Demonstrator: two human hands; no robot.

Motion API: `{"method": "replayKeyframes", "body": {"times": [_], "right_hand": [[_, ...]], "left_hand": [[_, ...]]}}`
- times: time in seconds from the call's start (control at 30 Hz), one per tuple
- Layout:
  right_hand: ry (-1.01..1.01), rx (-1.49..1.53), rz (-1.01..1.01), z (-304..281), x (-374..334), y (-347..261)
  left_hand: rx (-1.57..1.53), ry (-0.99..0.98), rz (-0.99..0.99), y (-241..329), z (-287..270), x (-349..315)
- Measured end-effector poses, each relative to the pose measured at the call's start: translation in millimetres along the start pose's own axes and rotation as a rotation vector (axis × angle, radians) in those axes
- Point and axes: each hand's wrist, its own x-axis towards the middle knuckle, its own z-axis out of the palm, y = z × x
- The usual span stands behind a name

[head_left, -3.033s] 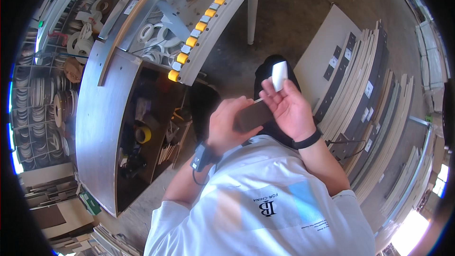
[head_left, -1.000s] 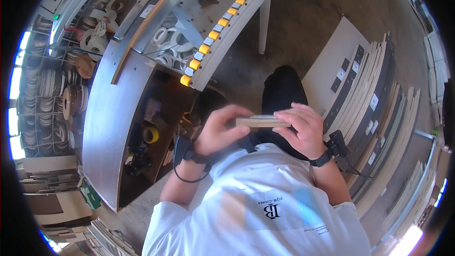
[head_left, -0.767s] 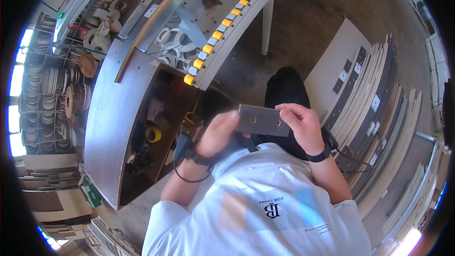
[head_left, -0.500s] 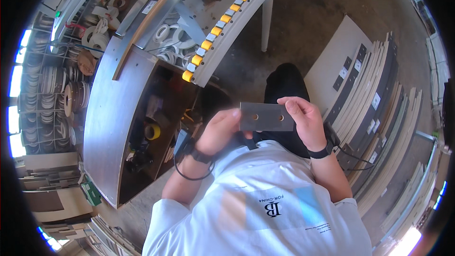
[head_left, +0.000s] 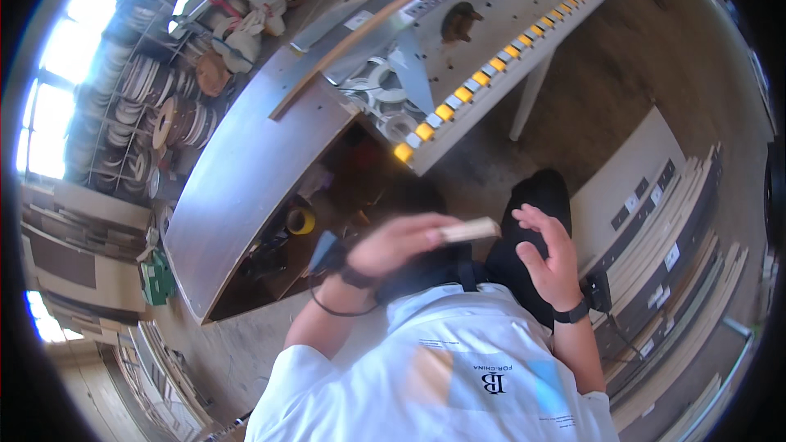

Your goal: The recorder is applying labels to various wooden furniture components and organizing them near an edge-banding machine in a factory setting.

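My left hand (head_left: 404, 243) is closed on one end of a small flat board (head_left: 471, 231), held over my lap. Its pale narrow edge faces up, so its broad faces hardly show. My right hand (head_left: 551, 259) stands just off the board's free end, open, with fingers and thumb apart and nothing in it. Both wrists wear dark bands, and the left hand is slightly blurred.
To the left stands a bench with a shiny metal top (head_left: 254, 147) and an open shelf below holding a yellow tape roll (head_left: 300, 220). A rail of yellow rollers (head_left: 463, 95) runs ahead. Stacked boards (head_left: 655, 221) lean at right; edging coils (head_left: 168, 119) fill a rack.
The board has turned from showing its grey face with two holes to showing its edge. My right hand has let go and opened. The whole view has shifted.
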Motion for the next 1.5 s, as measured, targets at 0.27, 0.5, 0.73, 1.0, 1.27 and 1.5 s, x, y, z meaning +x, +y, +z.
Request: {"method": "replayKeyframes", "body": {"times": [0.27,0.5,0.73,1.0,1.27,1.5], "right_hand": [[0.030,-0.102,0.133,0,-16,45],[-0.028,-0.161,0.151,13,-16,63],[-0.054,-0.475,0.138,7,-8,81],[-0.103,-0.814,0.236,33,-20,146],[0.073,-0.886,0.329,44,-23,166],[-0.053,-0.912,0.510,42,9,187]], "left_hand": [[0.506,1.523,0.557,39,-211,-127],[1.506,1.668,-0.230,-27,-315,-226],[1.074,1.261,0.219,31,-252,-101],[1.124,0.797,0.433,73,-215,76],[1.529,0.736,0.431,71,-244,153],[1.488,0.723,0.406,77,-230,162]]}}
